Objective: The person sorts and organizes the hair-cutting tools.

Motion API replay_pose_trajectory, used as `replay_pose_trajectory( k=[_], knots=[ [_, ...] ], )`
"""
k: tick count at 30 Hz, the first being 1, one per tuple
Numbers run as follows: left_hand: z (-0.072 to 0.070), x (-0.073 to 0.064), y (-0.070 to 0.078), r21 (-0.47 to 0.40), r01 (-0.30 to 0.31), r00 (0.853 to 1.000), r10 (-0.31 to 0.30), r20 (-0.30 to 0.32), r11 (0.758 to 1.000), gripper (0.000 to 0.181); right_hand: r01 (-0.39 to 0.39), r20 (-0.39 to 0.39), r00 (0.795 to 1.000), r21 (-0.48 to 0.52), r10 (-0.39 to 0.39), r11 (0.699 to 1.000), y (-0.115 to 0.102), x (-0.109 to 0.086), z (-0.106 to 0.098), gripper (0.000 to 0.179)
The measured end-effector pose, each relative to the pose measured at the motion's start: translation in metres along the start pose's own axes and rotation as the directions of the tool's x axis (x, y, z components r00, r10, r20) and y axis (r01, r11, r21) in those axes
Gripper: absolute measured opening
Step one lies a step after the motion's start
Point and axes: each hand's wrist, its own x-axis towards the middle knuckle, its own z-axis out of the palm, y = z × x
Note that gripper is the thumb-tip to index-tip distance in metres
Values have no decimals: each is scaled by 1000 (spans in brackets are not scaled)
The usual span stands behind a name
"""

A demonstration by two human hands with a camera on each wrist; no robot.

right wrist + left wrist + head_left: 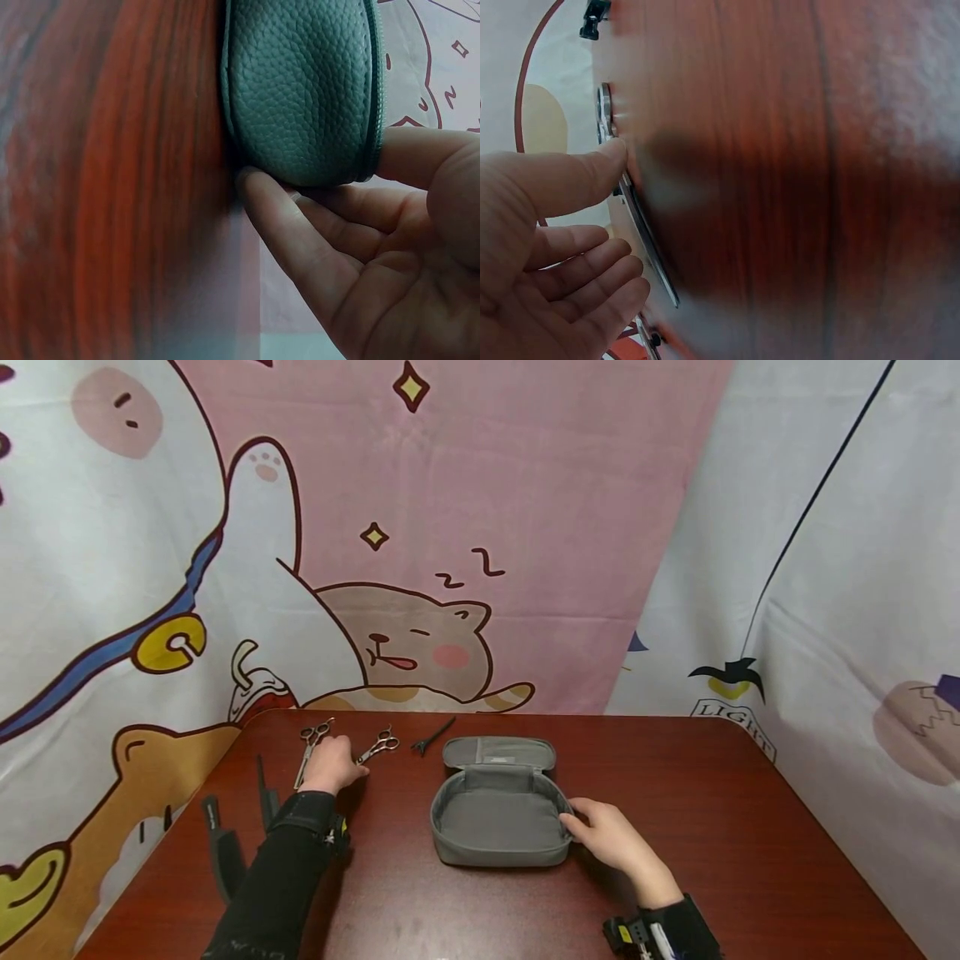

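Note:
My left hand (332, 766) reaches down at the back left of the table, between two pairs of silver scissors. Its thumb lies at the right-hand scissors (639, 215), near the handle rings, while the other fingers stay apart from the thumb. The left-hand scissors (307, 752) lie just beyond the hand's left side. An unzipped grey case (498, 857) stands with its lid folded back, and nothing is visible inside. At its right side, my right hand (606, 837) grips the wall, thumb over the zipped rim and fingers against the outside.
A small black claw-ended tool (432, 737) lies behind the case to the left. Two dark tools, one slim (266, 793) and one wider (223, 852), lie beside the left forearm. A printed cloth (555, 527) hangs behind the brown table (750, 827).

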Motion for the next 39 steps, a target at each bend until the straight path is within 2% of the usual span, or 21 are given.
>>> replay_pose_trajectory(
  k=[12,22,29,39],
  knots=[
    [0,-1,-2,26,19,999,-20,49,999,22,5,-2,1000,-11,-5,1000,-1,0,1,26],
    [-2,-4,2,8,110,991,-110,78,994,22,0,-9,1000,-24,0,1000,-2,0,1,29],
    [-3,-4,2,-12,146,986,-144,81,989,14,6,-13,1000,-18,-6,1000,0,0,1,28],
    [-3,-3,2,29,121,987,-123,106,992,5,14,-19,1000,-14,-14,1000,0,-1,1,31]
  ],
)
